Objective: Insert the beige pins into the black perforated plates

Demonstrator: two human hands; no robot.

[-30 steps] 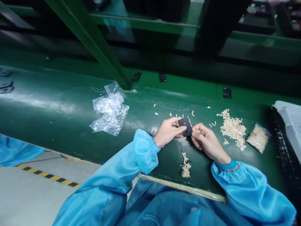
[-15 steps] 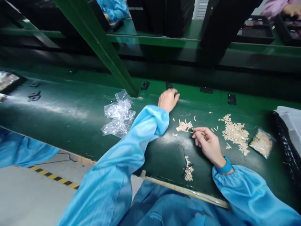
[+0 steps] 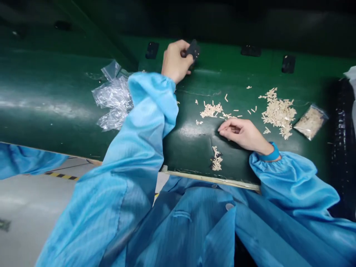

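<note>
At the far side of the green bench, my left hand (image 3: pixel 178 61) grips a small flat black plastic part (image 3: pixel 194 50) between thumb and fingers, tilted up off the surface. My right hand (image 3: pixel 240 133) rests over the bench with thumb and fingertips pinched together; anything between them is too small to make out. Just beyond those fingertips lies a small pile of short cream-coloured strips (image 3: pixel 211 110), with a few loose ones around it. A larger heap of the same strips (image 3: pixel 279 111) spreads out to the right of my right hand.
More black parts (image 3: pixel 152 50) lie along the back strip, including one at the right (image 3: pixel 288 64). Clear plastic bags (image 3: pixel 115 100) are heaped left. A filled zip bag (image 3: pixel 310 121) sits right. Another little strip cluster (image 3: pixel 217 159) lies near the bench's front edge (image 3: pixel 211 180).
My left hand has closed on the black part and raised it from the back strip. My right hand stays pinched, slightly nearer me relative to the small pile. The view has tilted downward.
</note>
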